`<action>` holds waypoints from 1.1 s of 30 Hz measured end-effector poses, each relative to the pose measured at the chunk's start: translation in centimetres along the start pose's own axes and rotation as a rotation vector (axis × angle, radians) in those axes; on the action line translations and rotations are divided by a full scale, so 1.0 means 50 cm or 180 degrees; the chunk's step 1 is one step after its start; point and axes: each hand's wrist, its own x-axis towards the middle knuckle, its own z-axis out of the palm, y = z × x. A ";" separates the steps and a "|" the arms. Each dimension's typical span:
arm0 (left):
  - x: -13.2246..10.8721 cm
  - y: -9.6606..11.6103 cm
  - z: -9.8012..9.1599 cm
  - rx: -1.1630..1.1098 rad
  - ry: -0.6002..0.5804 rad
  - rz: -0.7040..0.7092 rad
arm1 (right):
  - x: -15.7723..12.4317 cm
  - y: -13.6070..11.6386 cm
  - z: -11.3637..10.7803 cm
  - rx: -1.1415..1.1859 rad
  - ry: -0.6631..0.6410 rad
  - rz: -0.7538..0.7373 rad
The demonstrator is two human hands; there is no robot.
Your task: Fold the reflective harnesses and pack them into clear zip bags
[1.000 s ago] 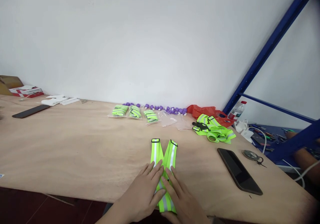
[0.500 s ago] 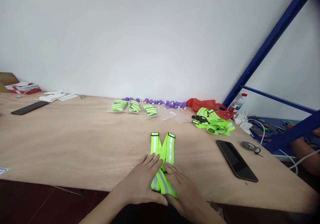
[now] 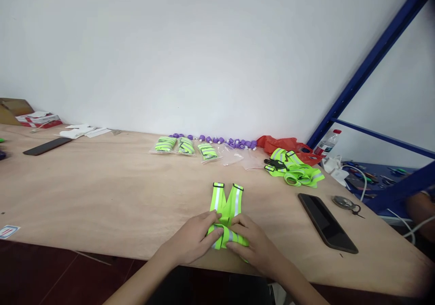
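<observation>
A neon-yellow reflective strap vest (image 3: 234, 204) with silver stripes lies on the table in front of me, its two buckled strap ends pointing away. Its near end is folded up into a loose bundle. My left hand (image 3: 193, 238) grips the left side of this fold, thumb on top and fingers beyond it. On the right side my right hand (image 3: 255, 244) holds the fold between thumb and bent fingers. The fingertips of both hands are partly hidden by the webbing.
Bagged vests (image 3: 165, 145), clear plastic bags (image 3: 232, 156) and purple items (image 3: 238, 143) line the wall. Right are another reflective vest (image 3: 301, 173), a red bag (image 3: 288, 145), a phone (image 3: 328, 223), a round object (image 3: 343, 201) and a blue frame (image 3: 367, 62). A dark strip (image 3: 47, 146) lies left.
My hands lay flat on the vest before; now their fingers curl around its near end, which is folded up and away from me. The view has shifted slightly left.
</observation>
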 end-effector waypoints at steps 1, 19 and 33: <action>0.003 -0.001 0.003 0.0040 0.0034 -0.0026 | 0.002 0.002 -0.002 -0.0002 -0.0008 0.0023; 0.014 0.005 0.032 0.0517 0.0218 -0.0021 | -0.046 -0.012 0.089 -0.1657 0.0744 -0.0576; 0.015 0.015 0.032 0.0507 0.0127 -0.0203 | -0.028 -0.034 0.059 -0.1229 -0.0008 -0.0063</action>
